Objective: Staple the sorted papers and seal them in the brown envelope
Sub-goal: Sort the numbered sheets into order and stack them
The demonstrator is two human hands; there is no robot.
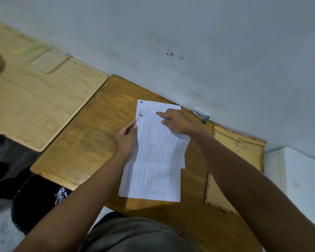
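Against a pale grey wall stood a worn brown wooden desk, with a lighter wooden desk butted up on its left. On the brown desk lay a loose stack of printed papers, its sheets fanned out of line so that several far corners showed separately, one marked with a handwritten number.

The left hand pinched the left edge of the top sheets between thumb and curled fingers, lifting that edge slightly. The right hand lay on the far part of the stack, index finger stretched out and pressing the paper while the other fingers were loosely bent; it held nothing.

A small stapler sat at the far edge of the desk, close to the wall and just right of the papers, apart from both hands. The brown envelope, edged with striped airmail trim and fitted with a string clasp, lay flat at the right of the desk, near the stack but not touching it. Whether its flap was open I could not tell.

By the look of things the task was at an early stage: the sheets were not yet squared up, no staple could be seen, and the stapler was untouched. Aligning, stapling, sliding the bundle into the envelope and sealing it all appeared to be left.
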